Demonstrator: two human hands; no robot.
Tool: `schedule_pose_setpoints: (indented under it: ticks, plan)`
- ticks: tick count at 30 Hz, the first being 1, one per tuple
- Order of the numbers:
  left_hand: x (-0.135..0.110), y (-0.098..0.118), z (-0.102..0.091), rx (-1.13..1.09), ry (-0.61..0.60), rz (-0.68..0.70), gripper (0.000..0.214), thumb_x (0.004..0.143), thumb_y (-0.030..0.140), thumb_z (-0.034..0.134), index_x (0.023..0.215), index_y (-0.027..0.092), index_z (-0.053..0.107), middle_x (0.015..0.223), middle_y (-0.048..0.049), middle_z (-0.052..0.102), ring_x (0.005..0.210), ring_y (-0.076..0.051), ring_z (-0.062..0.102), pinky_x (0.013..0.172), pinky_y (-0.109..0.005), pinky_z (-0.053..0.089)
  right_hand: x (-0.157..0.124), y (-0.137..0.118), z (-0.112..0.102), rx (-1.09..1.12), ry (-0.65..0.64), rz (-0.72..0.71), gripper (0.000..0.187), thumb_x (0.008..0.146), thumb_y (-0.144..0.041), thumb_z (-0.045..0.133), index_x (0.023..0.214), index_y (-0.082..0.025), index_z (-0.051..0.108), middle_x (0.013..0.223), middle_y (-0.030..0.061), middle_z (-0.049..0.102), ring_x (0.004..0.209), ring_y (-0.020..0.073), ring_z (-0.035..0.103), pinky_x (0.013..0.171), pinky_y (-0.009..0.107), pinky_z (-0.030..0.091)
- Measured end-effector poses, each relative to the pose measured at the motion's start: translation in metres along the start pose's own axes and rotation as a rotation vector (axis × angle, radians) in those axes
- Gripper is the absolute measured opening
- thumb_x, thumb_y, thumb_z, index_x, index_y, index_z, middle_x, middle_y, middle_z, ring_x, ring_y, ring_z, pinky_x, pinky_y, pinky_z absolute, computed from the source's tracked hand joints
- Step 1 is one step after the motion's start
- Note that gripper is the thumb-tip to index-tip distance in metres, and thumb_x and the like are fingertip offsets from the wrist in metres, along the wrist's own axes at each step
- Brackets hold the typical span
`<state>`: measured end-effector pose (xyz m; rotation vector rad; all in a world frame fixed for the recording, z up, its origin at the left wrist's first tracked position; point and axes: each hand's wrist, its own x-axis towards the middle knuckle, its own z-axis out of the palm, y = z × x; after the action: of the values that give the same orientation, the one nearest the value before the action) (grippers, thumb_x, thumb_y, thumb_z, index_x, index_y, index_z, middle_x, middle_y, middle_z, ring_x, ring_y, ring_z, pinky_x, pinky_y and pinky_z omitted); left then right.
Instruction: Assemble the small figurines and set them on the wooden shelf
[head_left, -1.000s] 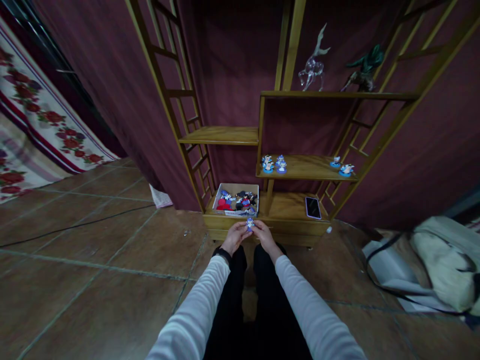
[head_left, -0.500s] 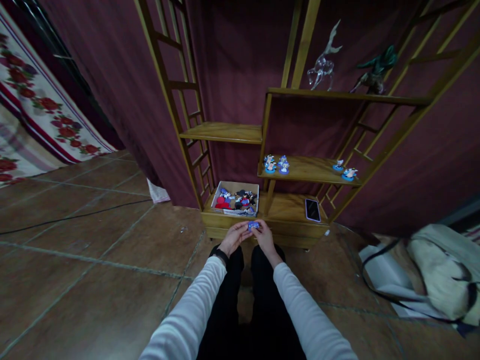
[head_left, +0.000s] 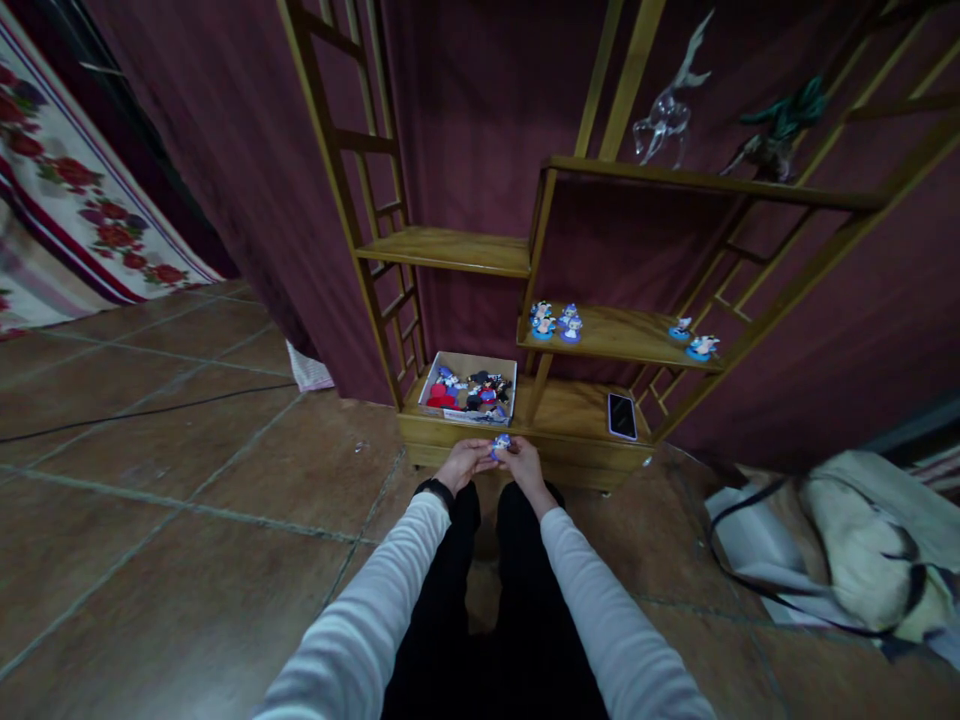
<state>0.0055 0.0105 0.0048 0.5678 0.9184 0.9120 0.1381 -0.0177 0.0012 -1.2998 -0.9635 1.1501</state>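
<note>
Between my two hands is a small purple and white figurine (head_left: 501,445), held upright in front of the shelf unit's base. My left hand (head_left: 466,463) grips it from the left with the fingertips, and my right hand (head_left: 526,463) pinches it from the right. Just beyond them a cardboard box (head_left: 448,362) full of small red, black, blue and white figures stands on the bottom shelf. On the middle shelf (head_left: 622,332), purple figurines (head_left: 571,328) and blue-based figurines (head_left: 543,325) stand close together at the left. More blue-based figurines (head_left: 702,347) are at its right end.
A phone (head_left: 622,416) lies on the bottom shelf at the right. Up on the top right shelf (head_left: 720,182) stand a clear glass deer (head_left: 666,118) and a dark green statue (head_left: 780,130). A pale bag (head_left: 862,545) rests on the floor at right; a cable (head_left: 150,412) crosses the tiles.
The figurine in my hands has been turned; its white and purple front now shows where a mostly blue-purple side showed before. My view has shifted slightly. Both hands keep hold.
</note>
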Motion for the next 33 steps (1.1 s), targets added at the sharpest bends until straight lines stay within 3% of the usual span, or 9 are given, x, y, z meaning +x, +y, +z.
schedule_pose_setpoints:
  ticks: [7, 15, 24, 33]
  plan:
    - [0.000, 0.001, 0.003, -0.074, 0.023, 0.006, 0.022, 0.074, 0.007, 0.065, 0.095, 0.012, 0.062, 0.072, -0.0065, 0.068, 0.059, -0.012, 0.066, 0.063, -0.025, 0.055, 0.003, 0.000, 0.001, 0.123, -0.051, 0.045, 0.034, 0.055, -0.043, 0.070, 0.079, -0.020, 0.065, 0.072, -0.0019, 0.066, 0.063, 0.0132, 0.060, 0.058, 0.026, 0.051]
    - [-0.006, 0.001, 0.002, -0.109, 0.005, 0.021, 0.005, 0.080, 0.011, 0.059, 0.084, 0.008, 0.061, 0.072, -0.0112, 0.068, 0.062, -0.016, 0.067, 0.065, -0.027, 0.056, 0.002, 0.000, 0.003, 0.232, -0.050, 0.115, 0.039, 0.059, -0.052, 0.068, 0.080, -0.018, 0.066, 0.068, 0.0005, 0.066, 0.059, 0.0136, 0.061, 0.061, 0.029, 0.052]
    - [-0.008, 0.000, 0.002, -0.092, -0.005, 0.020, 0.010, 0.073, 0.012, 0.068, 0.079, 0.008, 0.061, 0.072, -0.0089, 0.068, 0.061, -0.012, 0.066, 0.066, -0.024, 0.055, 0.006, 0.004, 0.002, 0.196, -0.065, 0.103, 0.045, 0.056, -0.058, 0.068, 0.075, -0.017, 0.063, 0.064, -0.0009, 0.064, 0.052, 0.0109, 0.056, 0.055, 0.025, 0.050]
    - [-0.004, -0.001, 0.004, -0.134, 0.001, -0.004, 0.009, 0.077, 0.017, 0.065, 0.080, 0.010, 0.059, 0.072, -0.0076, 0.068, 0.061, -0.013, 0.066, 0.066, -0.025, 0.056, 0.014, 0.014, 0.002, 0.178, -0.046, 0.105, 0.044, 0.059, -0.060, 0.065, 0.072, -0.018, 0.060, 0.058, -0.0020, 0.060, 0.049, 0.0105, 0.054, 0.050, 0.023, 0.047]
